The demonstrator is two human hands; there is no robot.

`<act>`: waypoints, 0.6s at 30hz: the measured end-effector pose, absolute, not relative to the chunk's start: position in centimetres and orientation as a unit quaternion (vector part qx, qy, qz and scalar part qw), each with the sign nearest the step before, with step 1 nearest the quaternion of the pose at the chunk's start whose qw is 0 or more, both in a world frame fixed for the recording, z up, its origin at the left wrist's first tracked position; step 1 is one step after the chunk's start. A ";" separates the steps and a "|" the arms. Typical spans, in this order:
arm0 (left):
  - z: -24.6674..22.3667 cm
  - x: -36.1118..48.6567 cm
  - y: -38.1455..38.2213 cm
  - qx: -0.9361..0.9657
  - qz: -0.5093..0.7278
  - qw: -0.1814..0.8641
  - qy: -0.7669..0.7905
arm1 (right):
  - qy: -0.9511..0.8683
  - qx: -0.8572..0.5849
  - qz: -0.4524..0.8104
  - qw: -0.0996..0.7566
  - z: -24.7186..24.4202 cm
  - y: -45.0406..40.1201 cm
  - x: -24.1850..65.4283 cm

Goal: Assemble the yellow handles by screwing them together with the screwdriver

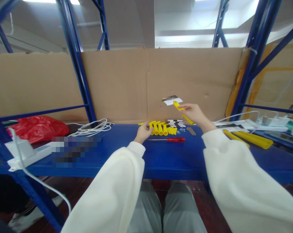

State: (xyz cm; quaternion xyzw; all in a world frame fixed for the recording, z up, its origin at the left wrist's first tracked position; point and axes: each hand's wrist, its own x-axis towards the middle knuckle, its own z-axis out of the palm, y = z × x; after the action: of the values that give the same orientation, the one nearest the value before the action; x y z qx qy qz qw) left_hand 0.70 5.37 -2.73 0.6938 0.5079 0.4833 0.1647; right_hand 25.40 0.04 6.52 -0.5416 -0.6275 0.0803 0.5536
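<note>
Raised above the back of the blue shelf, my right hand (191, 112) is closed around a long yellow plastic tube (177, 105), which slants down to the right. My left hand (143, 132) rests low at the left end of a row of several yellow tubes with angled tops (160, 129). Its fingers are curled on the end yellow tube, mostly hidden by the hand. Beside the row lie small yellow wedges (172, 130), black-and-white strips (175, 123), tiny metal parts (182, 130) and a tan flat bar (191, 131). A red-handled screwdriver (175, 139) lies in front.
Larger yellow pieces (254, 138) lie at right near white cables. At left are a red plastic bag (43, 127), coiled white cable (95, 127) and a power strip (37, 155). A cardboard wall (117, 84) with a torn printed patch (172, 100) stands behind; blue posts (75, 58) flank it.
</note>
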 end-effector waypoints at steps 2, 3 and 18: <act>-2.9 1.0 5.6 0.687 0.514 0.213 0.466 | -0.640 -0.516 0.093 0.562 4.1 1.3 23.0; -3.0 1.1 5.7 0.685 0.526 0.235 0.445 | -0.650 -0.513 0.094 0.552 2.8 1.8 22.0; -1.7 1.2 5.1 0.616 0.564 0.438 0.332 | -0.694 -0.491 0.121 0.511 -3.2 2.6 19.7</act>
State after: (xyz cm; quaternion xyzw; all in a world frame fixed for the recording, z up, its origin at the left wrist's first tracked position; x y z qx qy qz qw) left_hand 1.25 5.08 -1.72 0.6157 0.3322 0.5642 0.4384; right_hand 19.70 2.56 -3.23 -0.4914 -0.6945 0.1215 0.5113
